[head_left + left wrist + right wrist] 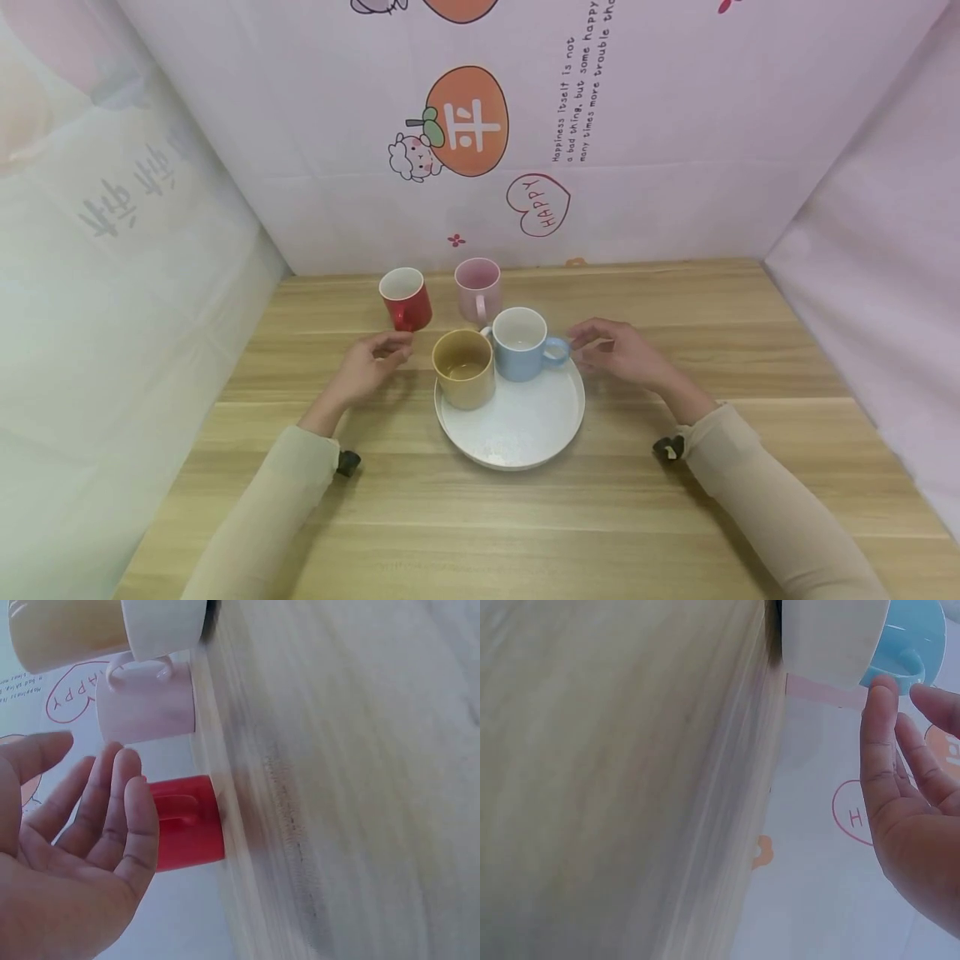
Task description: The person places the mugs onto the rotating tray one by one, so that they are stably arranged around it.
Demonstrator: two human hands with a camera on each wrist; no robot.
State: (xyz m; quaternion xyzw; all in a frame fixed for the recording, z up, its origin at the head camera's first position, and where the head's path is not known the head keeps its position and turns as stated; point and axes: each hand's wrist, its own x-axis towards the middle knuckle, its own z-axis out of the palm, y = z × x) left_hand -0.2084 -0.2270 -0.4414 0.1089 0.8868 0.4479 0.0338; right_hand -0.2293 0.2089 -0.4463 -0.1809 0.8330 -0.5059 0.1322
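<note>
On a round white tray [525,429] stand a yellow-brown mug [465,375] and a light blue mug [517,354] with a white inside. My right hand [626,354], its fingers loosely bent, is beside the blue mug's handle [911,667]; whether a fingertip touches it I cannot tell. Behind the tray's left side are a red mug [408,304] and a pink mug [478,296], both upright on the table. My left hand [367,362] is just in front of the red mug, fingers relaxed and thumb apart, holding nothing. In the left wrist view, its fingertips overlap the red mug [187,840].
The wooden table [517,533] ends at a printed white cloth wall [660,167] close behind the pink and red mugs. More white cloth hangs along the left [135,292] and right [877,275] sides.
</note>
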